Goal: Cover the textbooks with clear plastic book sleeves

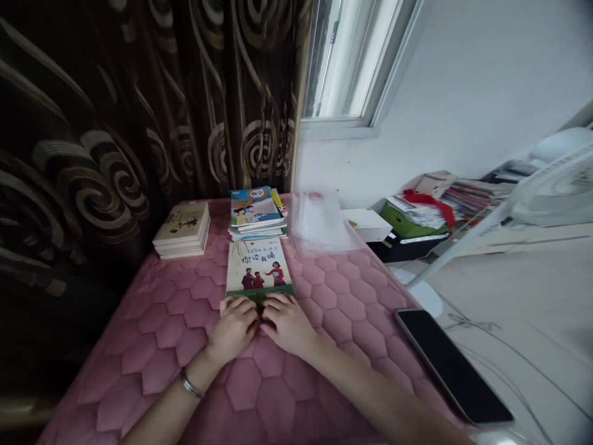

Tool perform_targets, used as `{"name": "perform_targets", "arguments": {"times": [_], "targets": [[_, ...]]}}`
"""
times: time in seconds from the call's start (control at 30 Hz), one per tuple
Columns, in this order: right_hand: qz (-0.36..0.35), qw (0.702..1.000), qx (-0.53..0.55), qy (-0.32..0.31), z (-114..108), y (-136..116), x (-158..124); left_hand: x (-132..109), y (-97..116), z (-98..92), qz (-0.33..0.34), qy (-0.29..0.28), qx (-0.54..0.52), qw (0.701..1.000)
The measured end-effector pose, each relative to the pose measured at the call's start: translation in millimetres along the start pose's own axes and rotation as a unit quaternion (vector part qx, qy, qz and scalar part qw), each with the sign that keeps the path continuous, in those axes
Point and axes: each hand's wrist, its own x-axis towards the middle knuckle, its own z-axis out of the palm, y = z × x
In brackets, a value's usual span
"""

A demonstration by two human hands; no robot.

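A book (259,266) with a pale cover, Chinese lettering and a picture of several people lies flat on the pink quilted surface (259,383) in front of me. My left hand (235,326) grips its near edge at the left, fingers curled over the green strip of the cover. Beside it, my right hand (286,322) is closed on the same edge farther right. The two hands almost meet in the middle. My thumbs are partly hidden.
Behind the book stands a stack of textbooks (256,210); a pile of cream books (183,227) is at left. Clear plastic sheets (319,225) lie to the right. A phone (451,364) rests at the right edge, near a white fan (546,185). A dark curtain (185,93) hangs behind.
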Motion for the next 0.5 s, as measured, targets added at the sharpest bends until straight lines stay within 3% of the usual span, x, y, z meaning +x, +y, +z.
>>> {"name": "perform_targets", "arguments": {"times": [0.3,0.5], "targets": [[0.006,1.0,0.009,0.015,4.6,19.4,-9.4,-7.4,-11.8,-9.7,0.009,-0.023,-0.003,1.0],[0.025,0.998,0.039,0.049,-12.9,51.6,-33.1,-30.4,-42.6,-23.3,-0.013,-0.044,-0.008,0.999]]}}
